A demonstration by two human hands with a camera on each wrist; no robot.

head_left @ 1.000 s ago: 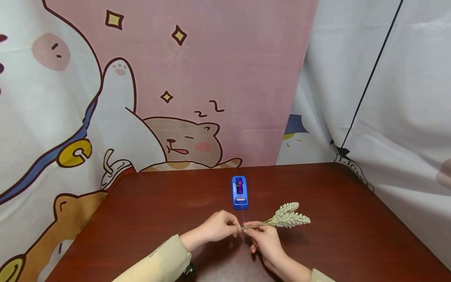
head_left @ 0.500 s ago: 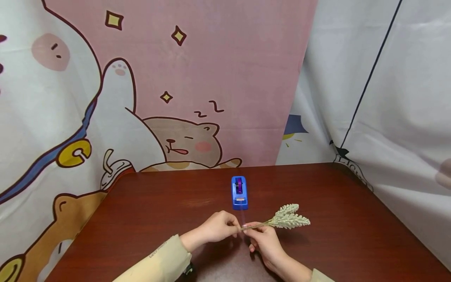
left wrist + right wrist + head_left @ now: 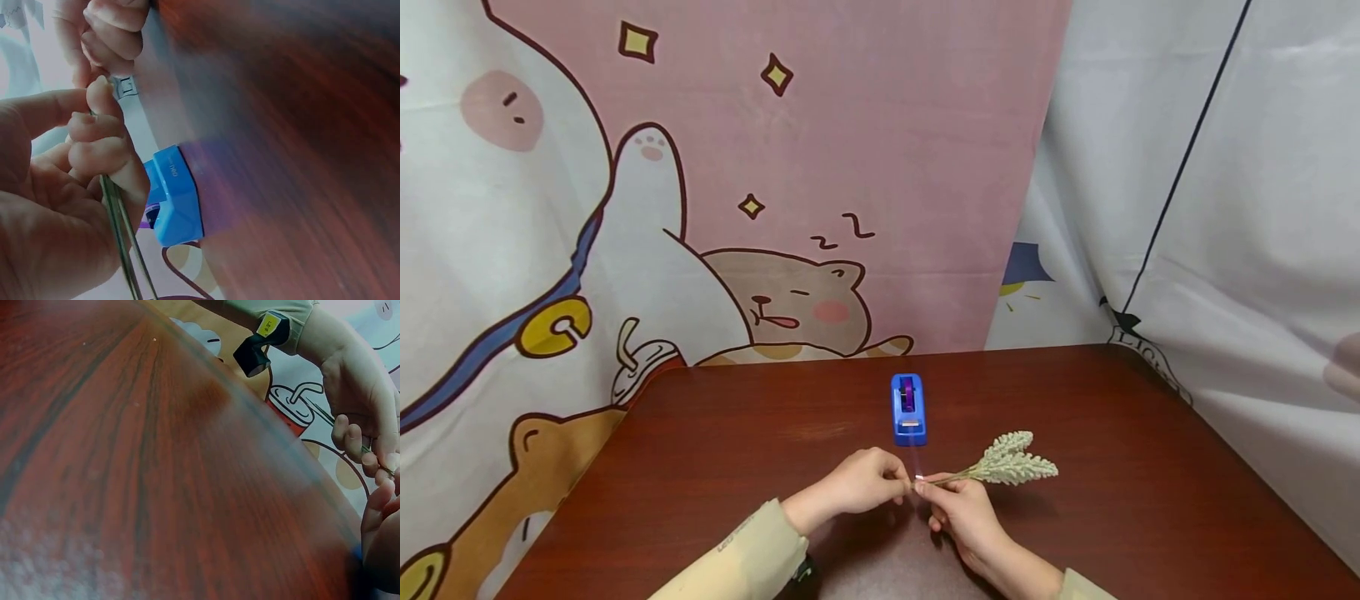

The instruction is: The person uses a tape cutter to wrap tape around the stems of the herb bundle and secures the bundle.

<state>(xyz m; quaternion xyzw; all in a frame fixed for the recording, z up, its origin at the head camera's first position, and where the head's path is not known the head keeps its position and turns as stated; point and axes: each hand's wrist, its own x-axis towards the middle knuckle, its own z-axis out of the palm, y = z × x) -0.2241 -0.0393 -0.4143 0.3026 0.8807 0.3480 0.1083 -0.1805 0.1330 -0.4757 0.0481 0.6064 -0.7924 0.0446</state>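
Note:
Pale, beaded flower sprigs (image 3: 1013,459) lie across both hands in the head view, heads pointing right. My left hand (image 3: 867,482) grips their thin green stems (image 3: 117,219), whose ends stick out past the palm in the left wrist view. Close beside it, my right hand (image 3: 964,510) pinches the stems between thumb and index finger. A clear strip of tape (image 3: 915,460) runs from the blue tape dispenser (image 3: 909,429) down to the right fingertips. The purple tape roll (image 3: 907,393) sits in the dispenser.
The dispenser stands on a dark red-brown wooden table (image 3: 737,442), beyond the hands. A cartoon-printed cloth (image 3: 925,167) hangs behind the table, and a white cloth (image 3: 1247,250) hangs at the right. A black device (image 3: 255,359) is strapped to the left wrist.
The hands keep nearly the same place. My right thumb has shifted slightly left along the stems, and the tape now glints at the right fingertips. The head view has turned slightly.

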